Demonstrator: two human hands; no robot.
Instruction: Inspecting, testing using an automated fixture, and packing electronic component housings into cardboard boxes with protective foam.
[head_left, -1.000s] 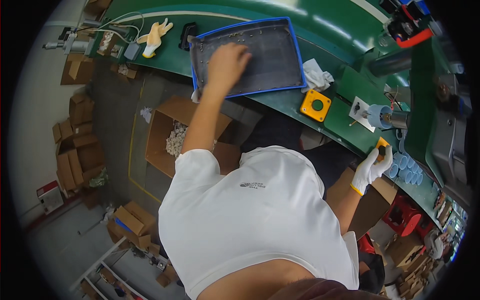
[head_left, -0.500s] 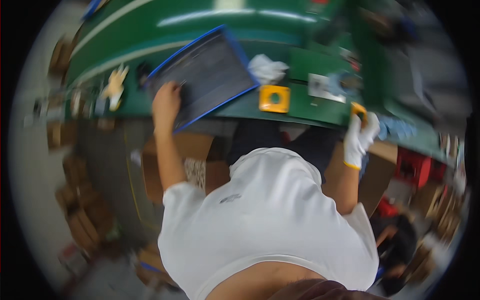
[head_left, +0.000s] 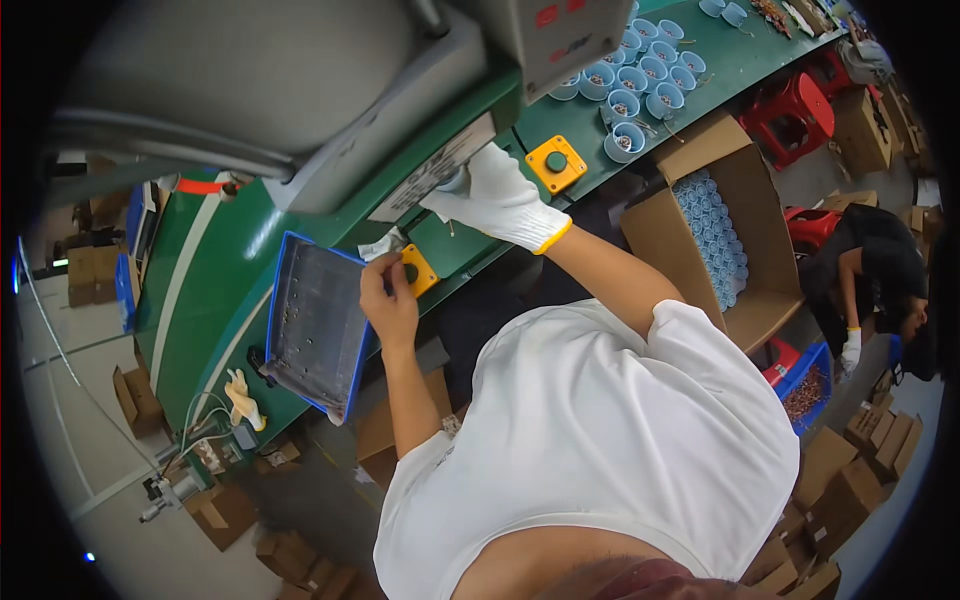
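My left hand (head_left: 390,303), bare, is closed in a pinch beside the right rim of a dark tray (head_left: 320,318) with blue edges. Small bits lie scattered in the tray. Whatever those fingers hold is too small to make out. Just past them are a yellow button box (head_left: 419,271) and a crumpled white piece (head_left: 383,245). My right hand (head_left: 503,203), in a white knit glove, is closed around a light blue cup (head_left: 456,183) under the front of a grey-green machine (head_left: 380,150), which partly hides the cup. Another yellow box with a green button (head_left: 556,163) sits to its right.
Several light blue cups (head_left: 625,142) stand on the green table at the far right. A cardboard box (head_left: 765,270) of stacked blue cups is beside me on the right. A cream glove (head_left: 243,400) lies left of the tray. A crouching person (head_left: 880,260) is at right.
The view has swung, bringing the machine into sight. My left hand has moved from over the tray to its right edge. My right hand has gone from the table's right part to under the machine.
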